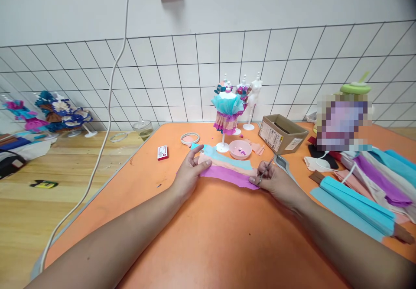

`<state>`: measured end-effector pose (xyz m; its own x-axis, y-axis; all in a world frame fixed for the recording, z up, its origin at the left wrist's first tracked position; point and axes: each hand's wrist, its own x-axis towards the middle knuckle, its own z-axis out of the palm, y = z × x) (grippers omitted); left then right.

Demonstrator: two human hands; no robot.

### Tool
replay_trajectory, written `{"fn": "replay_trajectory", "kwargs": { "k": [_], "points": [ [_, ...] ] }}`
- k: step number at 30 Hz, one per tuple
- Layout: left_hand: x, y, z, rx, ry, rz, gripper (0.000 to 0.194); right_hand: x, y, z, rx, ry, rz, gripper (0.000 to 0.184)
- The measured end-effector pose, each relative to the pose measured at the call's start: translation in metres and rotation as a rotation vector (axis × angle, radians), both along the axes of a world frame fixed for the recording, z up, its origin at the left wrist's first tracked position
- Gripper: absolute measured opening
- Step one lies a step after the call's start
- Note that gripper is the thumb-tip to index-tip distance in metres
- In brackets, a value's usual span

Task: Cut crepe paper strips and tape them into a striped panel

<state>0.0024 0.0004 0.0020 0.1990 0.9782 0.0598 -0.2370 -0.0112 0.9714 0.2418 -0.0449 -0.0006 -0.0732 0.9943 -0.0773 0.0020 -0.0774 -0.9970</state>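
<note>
As left hand (189,169), right hand (275,181) hold strips (227,175), carton labels (277,142) illegible.

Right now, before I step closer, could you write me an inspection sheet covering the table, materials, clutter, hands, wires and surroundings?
Surface: orange table, a few small specks on it.
Job's things: layered strips in blue, peach and purple; dressed mini mannequin behind them.
Clutter: pink dish, cardboard box, red-and-white box; coloured sheets piled right.
Left grip: left hand holds the strips' left end.
Right grip: right hand holds a slim metal tool at their right end.
Cables: white cable hanging at left.
Surroundings: tiled wall, wooden surface at left.
</note>
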Motion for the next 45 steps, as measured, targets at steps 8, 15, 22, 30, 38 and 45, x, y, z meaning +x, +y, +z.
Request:
{"fn": "replay_trajectory", "kwargs": {
  "k": [8, 15, 22, 30, 38, 45],
  "points": [
    [0.001, -0.038, 0.016, 0.766, 0.411, 0.118, 0.049, -0.012, -0.015, -0.002, 0.097, -0.293, 0.282, 0.034],
    [-0.013, -0.018, 0.020, 0.726, 0.260, 0.292, 0.029, 0.003, -0.007, 0.001, 0.027, -0.250, 0.342, 0.032],
    [-0.006, -0.030, 0.032, 0.401, 0.482, -0.345, 0.090, -0.019, -0.028, 0.007, 0.124, -0.400, 0.506, 0.026],
    [0.009, -0.037, 0.023, 0.105, 0.955, -0.660, 0.033, -0.026, -0.034, 0.009, 0.201, -0.488, 0.402, 0.018],
    [0.001, -0.029, 0.027, 0.118, 0.931, -0.704, 0.037, -0.020, -0.028, 0.005, 0.124, -0.403, 0.415, 0.020],
    [-0.002, -0.027, 0.021, 0.078, 0.424, -0.750, 0.102, -0.033, -0.040, 0.006, 0.110, -0.376, 0.471, 0.016]
  ]
}}
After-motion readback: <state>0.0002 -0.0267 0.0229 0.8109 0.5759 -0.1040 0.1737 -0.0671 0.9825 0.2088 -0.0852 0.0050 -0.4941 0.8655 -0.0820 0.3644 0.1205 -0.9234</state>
